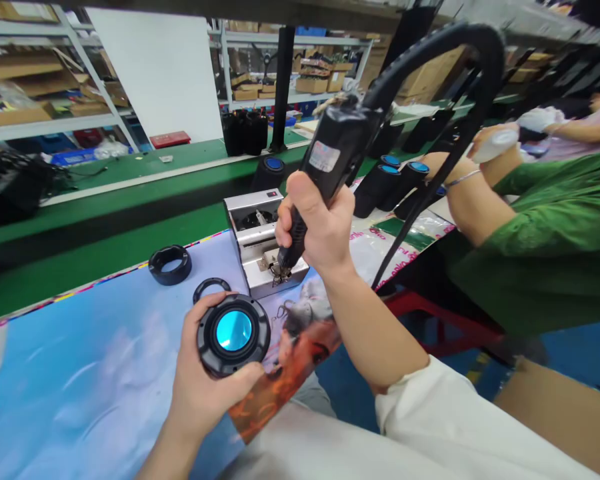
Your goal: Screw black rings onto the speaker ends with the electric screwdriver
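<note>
My left hand [200, 380] is wrapped round a round black speaker [207, 333] with a shiny blue disc in its centre, its face turned up toward me. In my right hand [325, 227] is a black electric screwdriver [333, 143], gripped in a fist and tilted with its tip down. That tip is at the front of a silver screw feeder [257, 233]; whether a screw sits on it is too small to tell. Just behind the speaker lies a thin black ring [211, 285], and a thicker black ring [170, 265] rests farther left.
A thick black cable loops from the screwdriver over to the right. Several black cylinders with blue ends [377, 190] stand beyond the feeder. At the right, a co-worker in a green top [555, 233] sits close by. A green conveyor [130, 230] runs behind the printed table sheet [70, 353].
</note>
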